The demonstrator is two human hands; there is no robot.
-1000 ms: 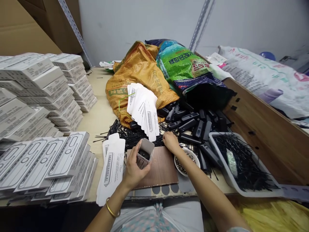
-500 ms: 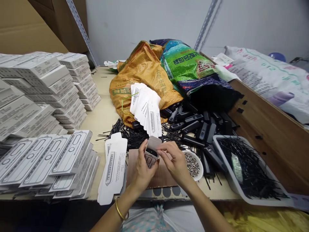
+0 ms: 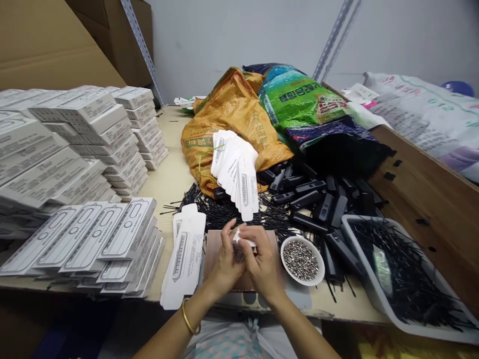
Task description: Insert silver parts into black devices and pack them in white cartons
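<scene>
Between my two hands stands a small white printed box (image 3: 239,238), mostly covered by my fingers. My left hand (image 3: 224,264) wraps round its side from the left. With fingers and thumb, my right hand (image 3: 261,259) grips the box's upper end, where the top flap lies. A brown board (image 3: 214,249) is beneath both hands. Flat unfolded cartons (image 3: 187,254) lie to the left of my left hand. Another fan of flat cartons (image 3: 243,184) rests beyond my hands, against an orange sack. Close to the right of my right hand sits a white bowl (image 3: 321,271) of small metal pieces.
Finished-looking boxes (image 3: 127,229) are stacked along the left side. An orange sack (image 3: 228,109) and a green bag (image 3: 299,99) stand at the back. Black handheld devices (image 3: 307,199) and thin black sticks (image 3: 209,214) lie in heaps. A plastic tub (image 3: 368,279) holds more sticks at right.
The box's raised top flap has been folded down, and my right hand has moved from the flap's edge to grip the box top. The view has shifted slightly left.
</scene>
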